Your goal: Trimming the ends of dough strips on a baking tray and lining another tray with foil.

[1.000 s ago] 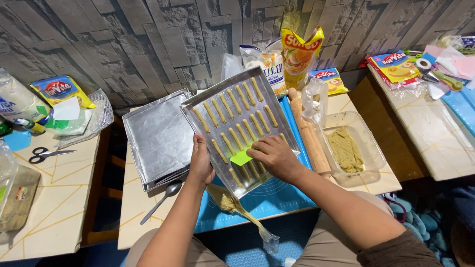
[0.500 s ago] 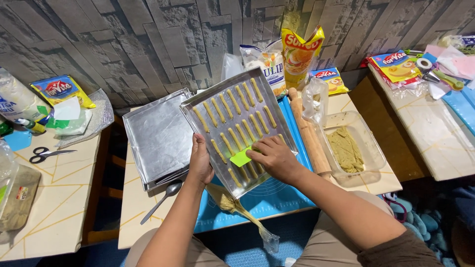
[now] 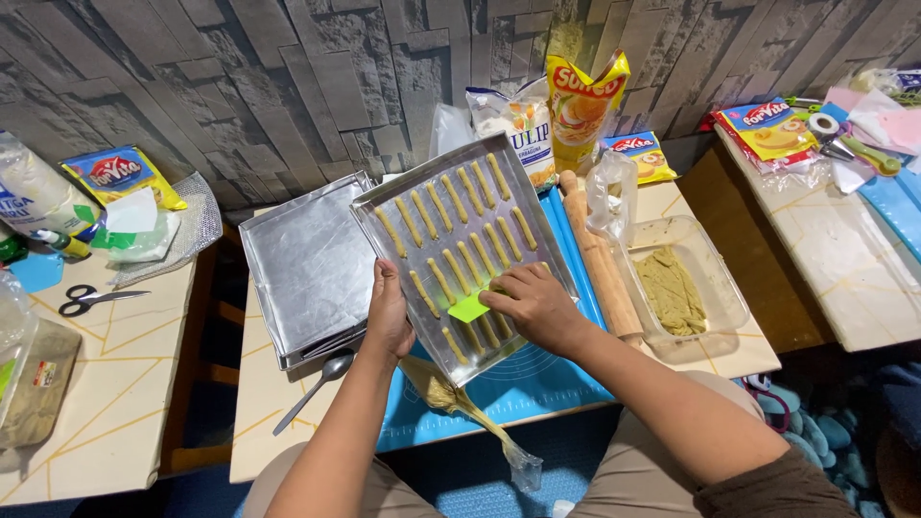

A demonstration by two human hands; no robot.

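The left hand point(image 3: 389, 317) grips the tilted tray point(image 3: 460, 251) rim, the right hand point(image 3: 532, 305) seemingly pinching a green scraper point(image 3: 470, 308), so dough strips point(image 3: 451, 230) could smear or slide.

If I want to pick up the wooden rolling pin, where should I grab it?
Grab the rolling pin around its thick middle, coming from above. It lies flat between the tray and the clear tub, so its sides are crowded. Its near end sits under the right hand, so the bare far half looks easier.
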